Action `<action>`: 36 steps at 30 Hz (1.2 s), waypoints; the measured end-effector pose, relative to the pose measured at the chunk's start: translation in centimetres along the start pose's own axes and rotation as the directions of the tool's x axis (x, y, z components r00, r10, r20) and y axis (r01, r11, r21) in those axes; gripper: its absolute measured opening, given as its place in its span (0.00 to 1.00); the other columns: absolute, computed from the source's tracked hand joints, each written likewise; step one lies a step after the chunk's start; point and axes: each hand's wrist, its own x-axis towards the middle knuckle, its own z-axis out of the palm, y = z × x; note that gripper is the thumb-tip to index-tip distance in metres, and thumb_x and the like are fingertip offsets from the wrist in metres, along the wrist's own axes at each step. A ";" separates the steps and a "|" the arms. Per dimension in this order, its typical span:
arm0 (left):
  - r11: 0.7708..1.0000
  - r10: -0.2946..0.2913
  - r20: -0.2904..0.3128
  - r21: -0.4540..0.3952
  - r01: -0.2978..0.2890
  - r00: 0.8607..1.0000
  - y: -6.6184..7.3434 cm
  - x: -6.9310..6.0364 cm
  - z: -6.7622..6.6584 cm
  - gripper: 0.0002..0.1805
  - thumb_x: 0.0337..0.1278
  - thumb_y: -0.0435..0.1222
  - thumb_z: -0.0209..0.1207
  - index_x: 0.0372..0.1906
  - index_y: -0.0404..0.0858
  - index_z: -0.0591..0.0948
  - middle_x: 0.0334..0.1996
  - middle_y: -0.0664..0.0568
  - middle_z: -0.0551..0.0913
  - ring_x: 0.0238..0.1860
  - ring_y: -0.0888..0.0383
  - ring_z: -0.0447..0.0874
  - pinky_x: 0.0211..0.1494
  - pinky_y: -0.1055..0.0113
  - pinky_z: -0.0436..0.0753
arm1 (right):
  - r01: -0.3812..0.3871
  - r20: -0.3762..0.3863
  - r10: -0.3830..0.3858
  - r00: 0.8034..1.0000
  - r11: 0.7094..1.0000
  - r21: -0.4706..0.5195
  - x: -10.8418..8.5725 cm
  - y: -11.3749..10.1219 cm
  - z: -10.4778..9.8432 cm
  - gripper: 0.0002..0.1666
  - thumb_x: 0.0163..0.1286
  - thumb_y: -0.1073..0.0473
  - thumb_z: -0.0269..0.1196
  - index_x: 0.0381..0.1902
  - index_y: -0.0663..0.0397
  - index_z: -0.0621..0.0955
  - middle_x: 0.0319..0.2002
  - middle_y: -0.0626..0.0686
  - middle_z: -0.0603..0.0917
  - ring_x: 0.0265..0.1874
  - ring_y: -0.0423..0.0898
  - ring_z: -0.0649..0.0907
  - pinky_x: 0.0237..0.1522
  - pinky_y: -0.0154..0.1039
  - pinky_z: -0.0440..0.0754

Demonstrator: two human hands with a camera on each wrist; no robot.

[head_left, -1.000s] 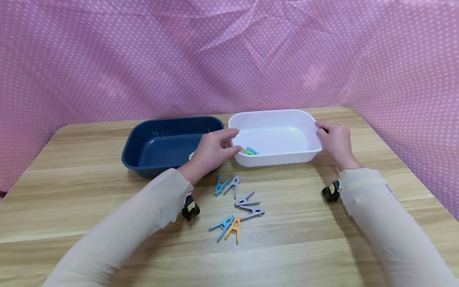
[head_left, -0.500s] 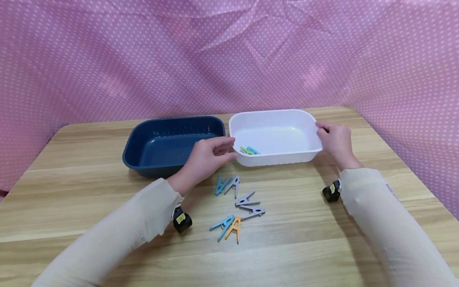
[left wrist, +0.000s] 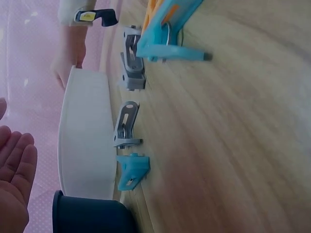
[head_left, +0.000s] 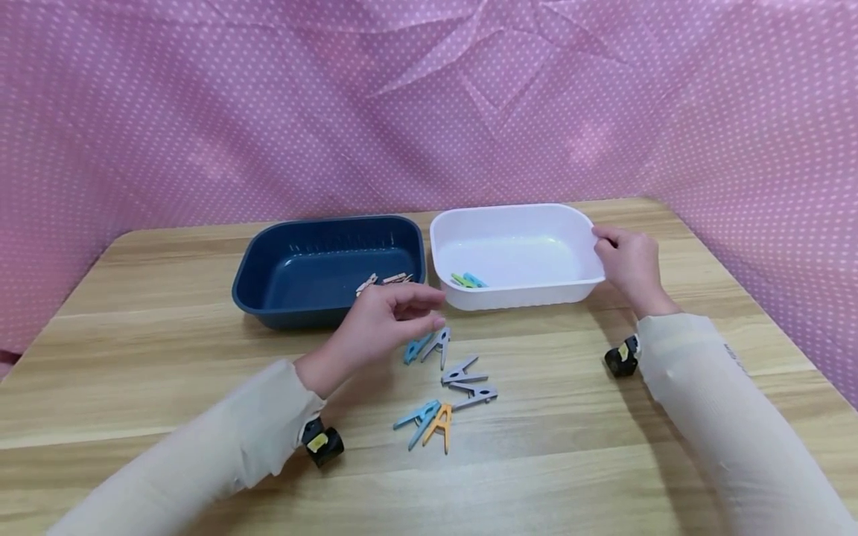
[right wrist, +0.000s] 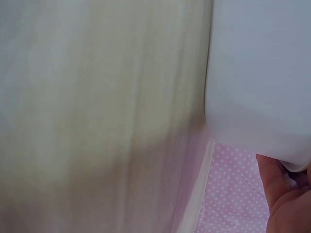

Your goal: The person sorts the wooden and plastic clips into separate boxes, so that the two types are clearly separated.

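Note:
My left hand (head_left: 382,324) hovers in front of the dark blue basin, holding nothing, its fingers loosely bent and the thumb apart from them. Below its fingertips lie a teal clothespin (head_left: 417,348) and a grey clothespin (head_left: 438,346). My right hand (head_left: 630,268) pinches the right rim of the white basin (head_left: 526,296); the right wrist view shows its thumb and fingers at that rim. A green clothespin (head_left: 462,281) and a light blue clothespin (head_left: 474,280) lie inside the white basin. Wooden clothespins (head_left: 395,278) lie in the dark blue basin (head_left: 281,318), partly hidden by my left hand.
Nearer on the wooden table (head_left: 536,469) lie two more grey clothespins, one of them this grey clothespin (head_left: 476,394), a blue clothespin (head_left: 421,421) and an orange clothespin (head_left: 439,427). A pink dotted cloth (head_left: 429,104) hangs behind the table and at its sides.
My left hand has drawn back from the white basin's left rim, down and toward me, uncovering the wooden clothespins. The right hand keeps its grip at the right rim.

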 end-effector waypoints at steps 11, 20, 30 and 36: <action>1.000 -0.019 0.058 -0.019 0.020 0.998 -0.3 -1.5 -0.3 0.17 0.51 0.34 0.64 0.49 0.38 0.82 0.46 0.46 0.83 0.45 0.57 0.82 0.48 0.71 0.81 | 0.005 0.007 -0.005 1.000 1.000 -0.004 0.1 -0.1 -0.1 0.21 0.67 0.63 0.48 0.55 0.63 0.77 0.52 0.66 0.78 0.41 0.57 0.80 0.20 0.19 0.68; 0.995 -0.083 0.178 -0.042 0.092 0.981 -1.2 -2.5 -0.7 0.20 0.50 0.36 0.65 0.50 0.36 0.81 0.46 0.47 0.83 0.45 0.58 0.81 0.48 0.72 0.80 | 0.020 -0.007 -0.020 1.000 1.000 -0.024 0.1 -0.1 -0.1 0.21 0.66 0.63 0.48 0.54 0.63 0.77 0.51 0.65 0.78 0.40 0.57 0.80 0.21 0.18 0.66; 0.984 -0.177 0.338 0.068 0.164 0.924 -2.3 -3.7 -1.1 0.22 0.49 0.39 0.66 0.53 0.41 0.80 0.50 0.53 0.82 0.52 0.59 0.79 0.56 0.63 0.77 | 0.004 0.004 -0.004 1.000 1.000 -0.005 0.0 -0.2 0.0 0.21 0.67 0.63 0.48 0.55 0.63 0.77 0.52 0.65 0.78 0.42 0.57 0.80 0.21 0.18 0.67; 0.980 -0.199 0.381 0.102 0.173 0.903 -2.6 -4.2 -1.2 0.23 0.48 0.41 0.66 0.53 0.44 0.80 0.51 0.55 0.81 0.52 0.61 0.79 0.56 0.64 0.77 | 0.003 0.007 -0.003 1.000 1.000 -0.008 0.0 -0.1 0.0 0.21 0.67 0.63 0.48 0.55 0.63 0.77 0.52 0.66 0.77 0.42 0.57 0.80 0.20 0.18 0.67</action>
